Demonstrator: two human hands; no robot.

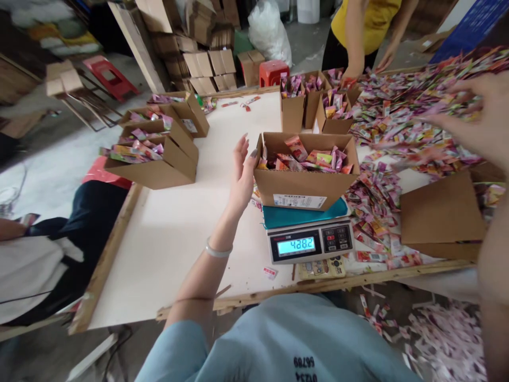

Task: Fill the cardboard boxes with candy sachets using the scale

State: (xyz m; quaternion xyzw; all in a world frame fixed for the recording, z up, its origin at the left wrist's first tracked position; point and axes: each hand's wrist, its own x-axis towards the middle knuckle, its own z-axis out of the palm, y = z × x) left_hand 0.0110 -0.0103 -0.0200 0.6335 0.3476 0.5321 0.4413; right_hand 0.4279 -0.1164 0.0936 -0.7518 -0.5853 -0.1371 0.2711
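A cardboard box filled with small pink and orange packets rests on the teal top of a digital scale. The scale's lit display seems to read 428.2. My left hand, with a pale bangle at the wrist, is upright at the box's left end, fingers stretched out and thumb by its rim. At the far right my right hand hovers over a large heap of loose packets. It is blurred, with thumb and fingers apart; no held packet can be made out.
Filled boxes stand on the white table at left, others at the back. Another carton sits at right. A person in a yellow top reaches into the heap; another person sits at left. Packets litter the floor.
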